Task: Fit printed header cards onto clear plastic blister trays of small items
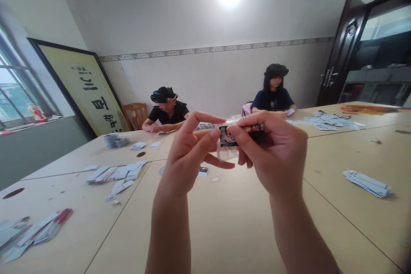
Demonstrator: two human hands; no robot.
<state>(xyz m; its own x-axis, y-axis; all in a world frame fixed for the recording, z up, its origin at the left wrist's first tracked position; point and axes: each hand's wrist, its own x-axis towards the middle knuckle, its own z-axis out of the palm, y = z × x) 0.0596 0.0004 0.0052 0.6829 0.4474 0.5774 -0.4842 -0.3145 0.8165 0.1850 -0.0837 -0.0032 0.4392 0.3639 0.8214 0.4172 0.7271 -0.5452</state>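
In the middle of the head view, a small black label (227, 136) with white and coloured print is held up above the table. Behind and below it shows a clear plastic piece (227, 154), possibly a small bag or case; its exact shape is unclear. My left hand (189, 154) pinches the left end of the label and plastic between thumb and fingers. My right hand (276, 150) is closed on the right part, its thumb pressed across the label's front. A dark printed card (203, 171) and a small red-edged slip (215, 179) lie on the table beyond my wrists.
White packets (115, 173) lie in a pile on the left of the table (221, 231), with red-marked packets (48, 229) nearer. A bundle (367, 183) lies at right. Two people sit across, near round stacks (111, 140) and a loose heap (327, 120).
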